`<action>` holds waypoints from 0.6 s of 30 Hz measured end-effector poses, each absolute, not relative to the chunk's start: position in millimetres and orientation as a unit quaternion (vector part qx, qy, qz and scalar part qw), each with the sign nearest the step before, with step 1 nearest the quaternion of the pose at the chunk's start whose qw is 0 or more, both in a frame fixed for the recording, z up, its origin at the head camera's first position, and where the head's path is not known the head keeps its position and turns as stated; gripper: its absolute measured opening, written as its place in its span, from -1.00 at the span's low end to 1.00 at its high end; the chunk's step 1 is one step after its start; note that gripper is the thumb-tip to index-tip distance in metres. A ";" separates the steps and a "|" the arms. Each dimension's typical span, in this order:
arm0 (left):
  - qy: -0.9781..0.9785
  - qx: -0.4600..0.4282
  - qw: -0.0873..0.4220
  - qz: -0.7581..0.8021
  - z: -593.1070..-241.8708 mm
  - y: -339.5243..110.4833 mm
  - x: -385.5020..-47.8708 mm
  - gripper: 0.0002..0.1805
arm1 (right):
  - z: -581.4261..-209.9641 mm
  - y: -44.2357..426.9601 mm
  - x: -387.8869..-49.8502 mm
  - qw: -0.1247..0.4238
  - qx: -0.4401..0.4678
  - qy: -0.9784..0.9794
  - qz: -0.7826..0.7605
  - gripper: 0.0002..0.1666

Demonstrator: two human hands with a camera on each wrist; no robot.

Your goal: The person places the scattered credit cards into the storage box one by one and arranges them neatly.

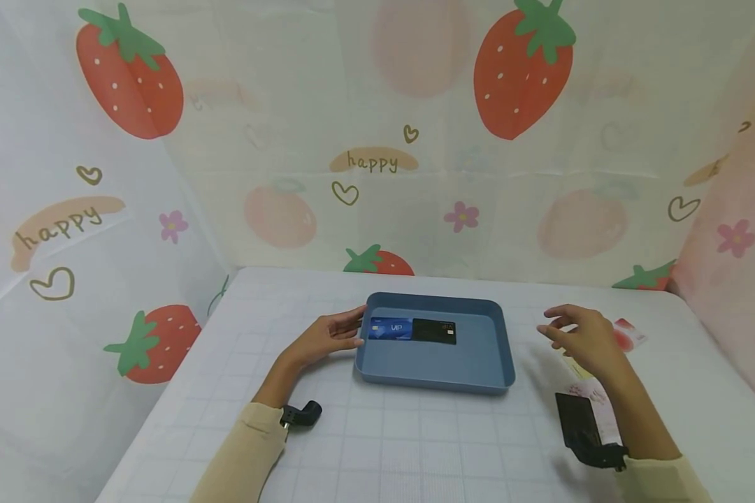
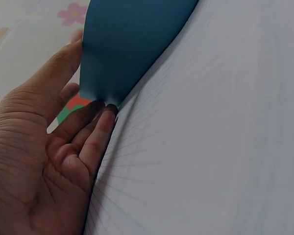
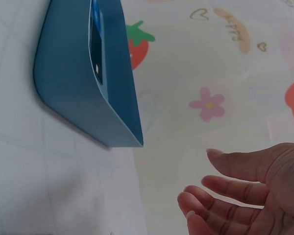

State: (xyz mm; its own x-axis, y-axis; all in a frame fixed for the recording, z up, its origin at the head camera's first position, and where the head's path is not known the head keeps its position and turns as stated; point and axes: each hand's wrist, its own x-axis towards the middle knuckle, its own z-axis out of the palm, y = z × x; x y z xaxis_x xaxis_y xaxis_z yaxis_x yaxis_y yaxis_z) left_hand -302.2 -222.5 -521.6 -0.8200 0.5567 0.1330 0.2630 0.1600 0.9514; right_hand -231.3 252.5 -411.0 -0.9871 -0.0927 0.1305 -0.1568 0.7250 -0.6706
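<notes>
A blue rectangular tray (image 1: 440,374) stands on the table. Inside it, a blue VIP card (image 1: 390,328) and a black VIP card (image 1: 434,331) lie end to end in a row, starting near the left wall. My left hand (image 1: 324,339) touches the tray's left side; in the left wrist view its thumb is by the rim and its fingertips (image 2: 105,117) are low against the wall. Off the tray's right side, my right hand (image 1: 581,339) hovers with loosely bent fingers and nothing between them. The right wrist view shows its thumb and fingers apart from the tray.
Several cards lie on the table under and beside the right arm: a black card (image 1: 575,416), a pink flowered card (image 1: 607,412), a yellowish card (image 1: 580,368) partly hidden, and a red-and-white card (image 1: 629,335). Strawberry-printed cloth (image 1: 377,105) hangs behind the white table (image 1: 415,447).
</notes>
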 end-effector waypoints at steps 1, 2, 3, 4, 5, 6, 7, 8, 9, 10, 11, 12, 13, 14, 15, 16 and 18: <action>0.749 0.273 0.125 0.591 -521.8 -222.6 -302.4 -0.18 | -411.4 253.7 -231.6 0.043 0.065 -0.929 0.363 -0.46; 0.747 0.274 0.125 0.593 -521.9 -222.7 -302.5 -0.18 | -411.9 254.9 -231.9 0.042 0.063 -0.929 0.362 -0.46; 0.744 0.275 0.125 0.596 -522.2 -222.9 -302.7 -0.18 | -412.5 256.0 -232.2 0.042 0.061 -0.929 0.362 -0.45; 0.742 0.274 0.126 0.598 -522.5 -222.9 -302.4 -0.18 | -413.3 257.2 -232.4 0.042 0.059 -0.929 0.362 -0.45; 0.742 0.274 0.126 0.598 -522.7 -223.0 -302.0 -0.19 | -414.2 258.3 -232.4 0.041 0.058 -0.929 0.363 -0.45; 0.742 0.274 0.127 0.599 -523.0 -223.1 -301.6 -0.19 | -415.1 259.4 -232.5 0.042 0.055 -0.929 0.363 -0.45; 0.743 0.273 0.128 0.598 -523.1 -223.2 -301.3 -0.19 | -415.9 260.5 -232.4 0.042 0.054 -0.929 0.365 -0.45; 0.743 0.273 0.128 0.597 -523.0 -223.3 -300.8 -0.18 | -416.9 261.6 -232.5 0.043 0.054 -0.928 0.366 -0.46; 0.743 0.274 0.129 0.597 -522.8 -223.4 -300.2 -0.18 | -417.9 262.7 -232.6 0.044 0.054 -0.928 0.367 -0.46; 0.744 0.273 0.130 0.596 -522.4 -223.4 -299.7 -0.18 | -418.8 263.8 -232.8 0.044 0.054 -0.927 0.367 -0.46; 0.744 0.274 0.129 0.596 -521.9 -223.6 -299.4 -0.18 | -419.6 264.9 -233.0 0.044 0.055 -0.926 0.370 -0.47; 0.743 0.275 0.129 0.596 -521.4 -223.7 -299.1 -0.18 | -420.3 266.1 -233.4 0.045 0.055 -0.925 0.372 -0.47; 0.743 0.276 0.129 0.596 -520.9 -223.7 -298.9 -0.18 | -421.0 267.4 -233.9 0.046 0.057 -0.925 0.373 -0.47; 0.743 0.278 0.128 0.595 -520.3 -223.8 -298.8 -0.17 | -421.7 268.7 -234.6 0.047 0.057 -0.925 0.373 -0.47; 0.743 0.277 0.127 0.595 -520.0 -223.9 -298.8 -0.17 | -422.4 270.2 -235.2 0.048 0.057 -0.925 0.374 -0.48; 0.744 0.276 0.127 0.595 -520.1 -224.0 -298.6 -0.17 | -423.4 271.8 -235.5 0.048 0.055 -0.926 0.371 -0.48; 0.746 0.274 0.126 0.594 -520.6 -224.3 -298.3 -0.17 | -425.8 274.8 -235.7 0.049 0.050 -0.928 0.365 -0.48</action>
State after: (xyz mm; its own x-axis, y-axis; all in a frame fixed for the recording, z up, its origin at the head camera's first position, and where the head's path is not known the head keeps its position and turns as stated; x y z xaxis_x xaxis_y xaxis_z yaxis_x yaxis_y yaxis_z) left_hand -298.3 -224.3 -520.6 -0.8180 0.5587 0.1368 0.2584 0.1445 0.9552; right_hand -235.7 274.8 -425.8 -0.9903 -0.0563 0.1271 -0.1277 0.7288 -0.6727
